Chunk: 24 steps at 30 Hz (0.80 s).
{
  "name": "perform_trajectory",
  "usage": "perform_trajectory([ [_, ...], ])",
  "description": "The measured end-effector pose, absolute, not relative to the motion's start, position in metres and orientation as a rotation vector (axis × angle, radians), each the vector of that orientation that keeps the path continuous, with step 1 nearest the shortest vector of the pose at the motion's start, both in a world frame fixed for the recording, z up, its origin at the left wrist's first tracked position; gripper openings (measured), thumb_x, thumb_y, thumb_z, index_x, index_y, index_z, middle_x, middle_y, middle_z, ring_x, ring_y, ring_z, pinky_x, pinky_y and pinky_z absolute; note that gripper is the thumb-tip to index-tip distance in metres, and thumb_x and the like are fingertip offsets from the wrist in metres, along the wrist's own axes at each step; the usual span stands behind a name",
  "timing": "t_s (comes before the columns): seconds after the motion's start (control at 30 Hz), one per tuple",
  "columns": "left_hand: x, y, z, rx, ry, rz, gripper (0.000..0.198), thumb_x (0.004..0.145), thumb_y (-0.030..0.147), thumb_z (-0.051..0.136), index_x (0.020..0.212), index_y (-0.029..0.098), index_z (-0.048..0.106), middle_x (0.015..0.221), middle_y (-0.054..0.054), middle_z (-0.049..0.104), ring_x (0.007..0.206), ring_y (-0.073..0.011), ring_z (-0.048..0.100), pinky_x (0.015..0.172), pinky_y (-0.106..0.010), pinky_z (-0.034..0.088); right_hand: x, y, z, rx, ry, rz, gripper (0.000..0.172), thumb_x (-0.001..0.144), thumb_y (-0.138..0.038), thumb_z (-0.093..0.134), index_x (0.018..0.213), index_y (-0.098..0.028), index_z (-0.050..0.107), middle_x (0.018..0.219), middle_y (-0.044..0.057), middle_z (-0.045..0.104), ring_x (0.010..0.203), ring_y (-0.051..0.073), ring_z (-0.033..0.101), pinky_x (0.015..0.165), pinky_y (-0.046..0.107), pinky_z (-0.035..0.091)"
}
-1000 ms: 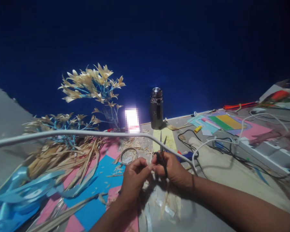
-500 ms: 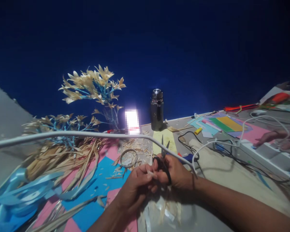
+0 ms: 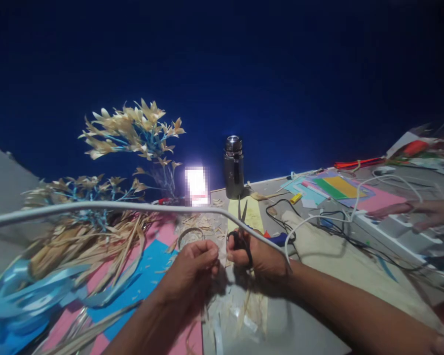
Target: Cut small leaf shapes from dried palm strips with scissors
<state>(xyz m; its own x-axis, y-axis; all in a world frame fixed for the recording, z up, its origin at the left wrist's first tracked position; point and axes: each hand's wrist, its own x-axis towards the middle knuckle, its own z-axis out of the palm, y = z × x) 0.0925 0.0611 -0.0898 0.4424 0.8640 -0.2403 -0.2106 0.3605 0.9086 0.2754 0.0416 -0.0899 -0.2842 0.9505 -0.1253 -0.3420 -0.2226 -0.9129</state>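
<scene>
My right hand [image 3: 262, 256] is closed around the black handles of a pair of scissors [image 3: 243, 213]. Their two blades point away from me and stand slightly apart. To its left, my left hand [image 3: 194, 266] has its fingers pinched together; what they hold, if anything, is too small to make out. A gap separates the two hands. Just beyond the left hand lies a round ring [image 3: 190, 230], partly hidden by it. Pale dried scraps [image 3: 249, 308] are strewn on the table beneath and between the hands.
A white cable [image 3: 133, 205] crosses in front of me. Dried-leaf flowers [image 3: 133, 125] stand at back left, beside a bright light [image 3: 197, 185] and a flask [image 3: 234, 170]. Blue ribbon [image 3: 33, 291] lies left. Another person's hand [image 3: 434, 213] touches a white power strip [image 3: 387, 241] at right.
My hands have come apart; the left moved left, away from the scissors. A pale bit seen between its fingertips earlier no longer shows. The whole view has shifted slightly.
</scene>
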Motion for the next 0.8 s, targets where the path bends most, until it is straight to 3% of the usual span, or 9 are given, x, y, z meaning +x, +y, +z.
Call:
perform_trajectory([
  [0.13,0.085,0.115,-0.077,1.320,1.138,0.790,0.030,0.079,0.039,0.075,0.067,0.014,0.064,0.059,-0.001,0.060,0.051,-0.0097,0.050,0.050,-0.023,0.039,0.276,0.048,-0.089,-1.019,-1.005,1.554,0.037,0.060,-0.032,0.087,0.080,-0.018,0.061,0.072,-0.002,0.056,0.060,0.010,0.048,0.057,0.024,0.039],
  [0.2,0.089,0.150,-0.077,1.386,1.223,0.774,0.025,0.084,0.034,0.072,0.072,0.012,0.066,0.068,-0.002,0.064,0.056,-0.0110,0.054,0.053,-0.024,0.044,0.277,0.051,-0.089,-1.035,-1.030,1.517,0.033,0.060,-0.033,0.085,0.078,-0.017,0.062,0.071,-0.002,0.056,0.062,0.011,0.048,0.058,0.024,0.039],
  [0.27,0.099,0.184,-0.082,1.446,1.339,0.760,0.020,0.089,0.031,0.069,0.089,0.011,0.069,0.085,-0.005,0.069,0.068,-0.0149,0.062,0.061,-0.029,0.052,0.279,0.054,-0.089,-1.059,-1.025,1.492,0.031,0.061,-0.034,0.083,0.077,-0.017,0.063,0.067,-0.002,0.055,0.061,0.011,0.047,0.058,0.025,0.038],
  [0.33,0.111,0.211,-0.088,1.505,1.409,0.742,0.029,0.093,0.033,0.065,0.117,0.015,0.065,0.114,-0.009,0.068,0.092,-0.0211,0.067,0.077,-0.039,0.059,0.281,0.056,-0.089,-1.087,-1.019,1.474,0.031,0.062,-0.036,0.083,0.076,-0.017,0.062,0.062,-0.004,0.053,0.058,0.011,0.045,0.056,0.025,0.036],
  [0.47,0.124,0.236,-0.088,1.617,1.472,0.750,0.039,0.094,0.034,0.064,0.129,0.018,0.060,0.131,-0.012,0.062,0.107,-0.0264,0.065,0.087,-0.047,0.058,0.285,0.062,-0.088,-1.102,-1.028,1.459,0.034,0.059,-0.037,0.083,0.075,-0.017,0.061,0.058,-0.005,0.052,0.055,0.010,0.043,0.053,0.024,0.033],
  [0.57,0.115,0.228,-0.073,1.691,1.493,0.775,0.031,0.093,0.034,0.066,0.118,0.016,0.066,0.118,-0.009,0.068,0.096,-0.0228,0.067,0.079,-0.040,0.058,0.288,0.065,-0.088,-1.116,-1.021,1.448,0.035,0.057,-0.038,0.084,0.072,-0.017,0.060,0.057,-0.005,0.052,0.053,0.010,0.043,0.052,0.024,0.033],
  [0.63,0.100,0.210,-0.062,1.727,1.482,0.802,0.019,0.088,0.032,0.068,0.091,0.013,0.072,0.087,-0.005,0.070,0.075,-0.0176,0.064,0.065,-0.030,0.053,0.290,0.068,-0.089,-1.126,-1.052,1.402,0.035,0.059,-0.040,0.085,0.070,-0.017,0.061,0.058,-0.004,0.055,0.054,0.010,0.045,0.053,0.024,0.035],
  [0.7,0.082,0.183,-0.051,1.749,1.449,0.803,0.022,0.085,0.035,0.068,0.077,0.015,0.072,0.066,-0.001,0.065,0.062,-0.0150,0.059,0.055,-0.026,0.045,0.293,0.072,-0.092,-1.138,-1.149,1.327,0.035,0.059,-0.041,0.085,0.066,-0.017,0.062,0.060,-0.001,0.060,0.056,0.011,0.047,0.055,0.025,0.036],
  [0.8,0.055,0.132,-0.041,1.764,1.424,0.723,0.028,0.080,0.043,0.067,0.072,0.017,0.072,0.058,0.000,0.063,0.051,-0.0143,0.052,0.048,-0.026,0.037,0.298,0.077,-0.099,-1.154,-1.304,1.238,0.035,0.065,-0.046,0.083,0.063,-0.015,0.067,0.065,0.004,0.066,0.060,0.013,0.053,0.058,0.026,0.039],
])
